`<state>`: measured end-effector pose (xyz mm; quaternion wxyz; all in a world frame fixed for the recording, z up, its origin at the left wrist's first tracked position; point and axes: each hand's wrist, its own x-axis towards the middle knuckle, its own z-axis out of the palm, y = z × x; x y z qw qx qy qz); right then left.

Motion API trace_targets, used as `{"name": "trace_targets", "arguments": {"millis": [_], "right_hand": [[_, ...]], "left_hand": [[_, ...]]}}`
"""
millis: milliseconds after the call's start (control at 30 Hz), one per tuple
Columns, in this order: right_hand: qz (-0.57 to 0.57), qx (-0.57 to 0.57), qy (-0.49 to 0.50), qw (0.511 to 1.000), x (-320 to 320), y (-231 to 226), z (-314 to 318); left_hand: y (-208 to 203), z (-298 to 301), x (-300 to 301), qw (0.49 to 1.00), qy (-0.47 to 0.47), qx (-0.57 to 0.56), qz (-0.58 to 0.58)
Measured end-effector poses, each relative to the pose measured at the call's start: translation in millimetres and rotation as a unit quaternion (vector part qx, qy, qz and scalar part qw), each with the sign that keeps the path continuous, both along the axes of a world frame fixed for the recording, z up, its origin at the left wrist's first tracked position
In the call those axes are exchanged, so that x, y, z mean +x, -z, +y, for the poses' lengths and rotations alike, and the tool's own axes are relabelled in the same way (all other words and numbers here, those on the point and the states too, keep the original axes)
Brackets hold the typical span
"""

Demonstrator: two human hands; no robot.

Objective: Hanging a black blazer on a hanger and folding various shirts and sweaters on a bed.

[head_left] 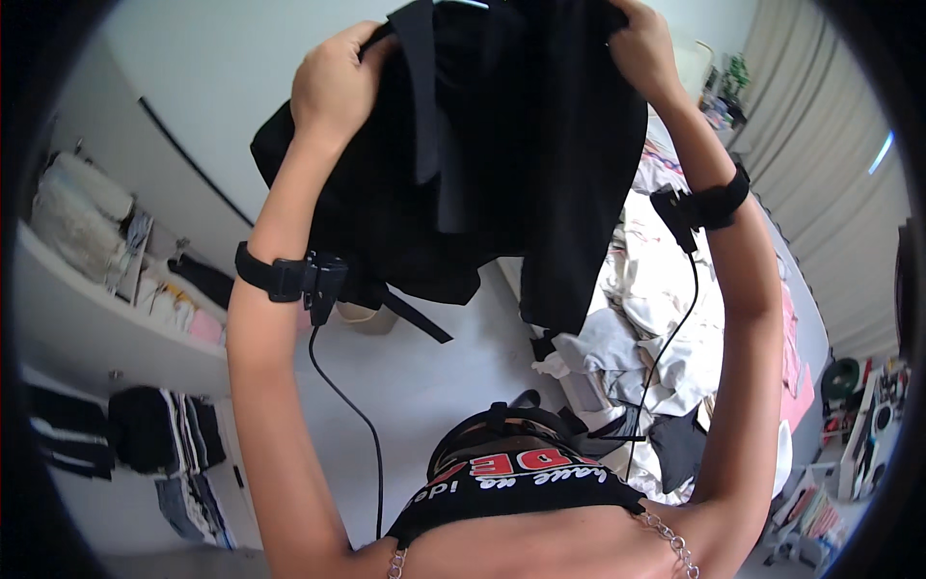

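A black jacket [521, 154] hangs spread out in front of me at the top of the head view. My left hand [333, 82] is closed on its upper left part, with the thumb pressed against the cloth. On the other side, my right hand [646, 53] grips the upper right part, and its fingertips are partly hidden. A smooth, lapel-like strip runs down the jacket's left half. From the lower hem a narrow black strap [417, 317] dangles. The jacket's top edge is cut off by the frame.
To the right, a bed is piled with white and grey clothes [617, 338]. An open wardrobe on the left holds folded garments [87, 232] and hanging trousers [154, 429]. Behind the jacket stands a beige bin [371, 318]. Cables [362, 415] hang from both forearm straps. A cluttered shelf [863, 425] is far right.
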<state>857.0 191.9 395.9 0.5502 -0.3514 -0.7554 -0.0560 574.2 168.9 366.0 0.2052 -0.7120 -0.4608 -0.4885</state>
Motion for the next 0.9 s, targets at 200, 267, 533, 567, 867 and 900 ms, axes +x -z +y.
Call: {"name": "trace_targets", "arguments": {"millis": [200,267,533,567,867,900], "right_hand": [[0.167,-0.016,-0.186,0.968,-134,-37,-30],[0.154,-0.044,-0.249,0.955,-163,-39,-67],[-0.093,-0.164,-0.289,0.939,-197,10,-89],[-0.089,-0.16,-0.214,0.959,-197,20,-83],[-0.233,0.042,-0.361,0.902,-308,109,-85],[-0.2,0.036,-0.399,0.894,-317,106,-91]], "left_hand": [[24,-71,-82,0.996,-0.074,-0.054,-0.01],[30,-91,-119,0.991,-0.135,-0.01,-0.012],[25,-177,-231,0.979,-0.174,-0.044,-0.1],[27,-188,-236,0.976,-0.187,-0.039,-0.102],[29,-293,-260,0.95,-0.281,-0.064,-0.124],[28,-304,-260,0.944,-0.3,-0.056,-0.125]]}}
